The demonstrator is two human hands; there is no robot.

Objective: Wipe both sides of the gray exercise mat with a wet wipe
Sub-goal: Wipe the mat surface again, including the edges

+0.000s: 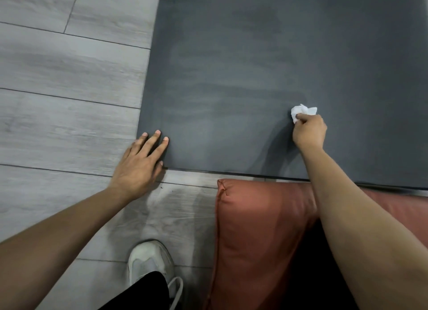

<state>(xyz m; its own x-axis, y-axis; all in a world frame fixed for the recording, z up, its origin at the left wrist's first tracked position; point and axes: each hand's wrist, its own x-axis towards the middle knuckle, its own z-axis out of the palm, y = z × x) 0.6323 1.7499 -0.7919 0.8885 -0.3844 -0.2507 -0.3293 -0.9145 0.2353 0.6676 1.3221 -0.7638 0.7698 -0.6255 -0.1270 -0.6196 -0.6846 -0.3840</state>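
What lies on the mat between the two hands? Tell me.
Nothing: in the head view, only bare gray mat, with faint wipe streaks, runs from the left hand to the right hand holding the wet wipe.

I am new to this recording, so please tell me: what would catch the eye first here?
First, the crumpled white wet wipe, bright against the large dark gray exercise mat, held in the right hand near the mat's front edge. Next, the left hand lying flat on the mat's near-left corner, and the rust-orange cushion below.
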